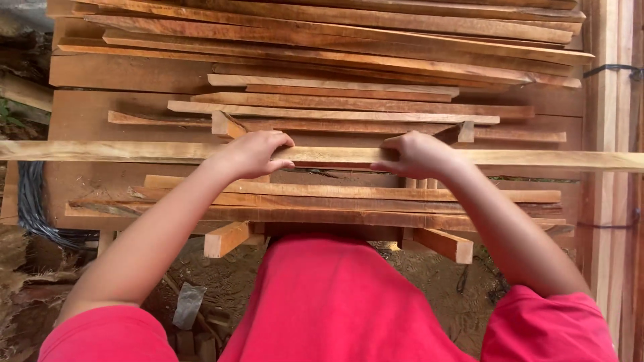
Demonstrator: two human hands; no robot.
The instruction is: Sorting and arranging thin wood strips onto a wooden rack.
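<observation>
A long pale wooden strip (333, 155) runs level across the whole view, from the left edge to the right edge. My left hand (253, 153) grips it left of its middle, fingers curled over its top. To the right of the middle, my right hand (417, 154) holds the same strip the same way. The strip sits above a stack of reddish-brown wooden planks (349, 107) laid crosswise in front of me. My red shirt fills the bottom of the view.
Short wooden blocks (227, 238) stick out under the stack's near edge. Upright pale boards (607, 134) stand at the right. Dark cables (30, 201) hang at the left. Below lies dirt ground with debris (221, 288).
</observation>
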